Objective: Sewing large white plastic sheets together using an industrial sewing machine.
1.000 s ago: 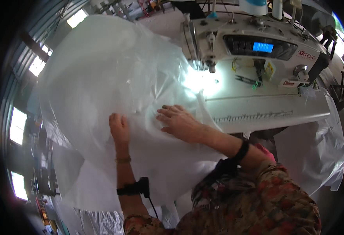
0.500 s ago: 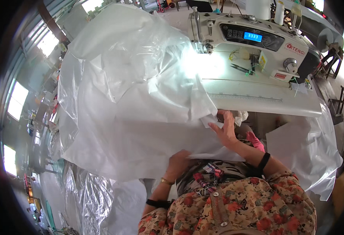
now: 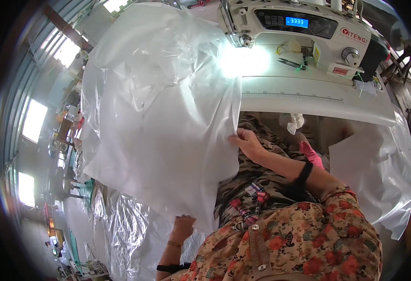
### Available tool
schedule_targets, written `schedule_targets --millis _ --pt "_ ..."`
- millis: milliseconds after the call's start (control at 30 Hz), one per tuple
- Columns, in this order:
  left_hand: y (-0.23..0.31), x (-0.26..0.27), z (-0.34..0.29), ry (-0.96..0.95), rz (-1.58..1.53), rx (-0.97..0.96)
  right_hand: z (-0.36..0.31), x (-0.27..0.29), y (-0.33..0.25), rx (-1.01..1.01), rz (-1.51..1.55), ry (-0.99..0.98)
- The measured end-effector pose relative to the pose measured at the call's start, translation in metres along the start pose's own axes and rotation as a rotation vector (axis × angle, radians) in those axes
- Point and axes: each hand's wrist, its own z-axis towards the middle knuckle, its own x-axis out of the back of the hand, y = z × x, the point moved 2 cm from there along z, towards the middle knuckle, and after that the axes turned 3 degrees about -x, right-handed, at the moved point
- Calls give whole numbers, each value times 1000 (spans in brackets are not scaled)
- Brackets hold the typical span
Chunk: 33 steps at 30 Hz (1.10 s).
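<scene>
left hand (image 3: 182,228) gripping sheet (image 3: 168,136), right hand (image 3: 250,144) pinching

This looks like a sewing workshop: an industrial sewing machine (image 3: 280,38) with a lit display (image 3: 297,22) stands on a tabletop (image 3: 369,108) bearing a ruler scale (image 3: 294,97). A big translucent sheet (image 3: 168,126) spreads leftward from the lamp-lit needle area, and bright windows (image 3: 35,121) line the cluttered hall.
</scene>
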Motion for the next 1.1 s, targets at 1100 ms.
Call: schedule_targets --millis 1100 --pt "-47 431 168 1079 57 -108 -25 55 -95 175 -381 -396"
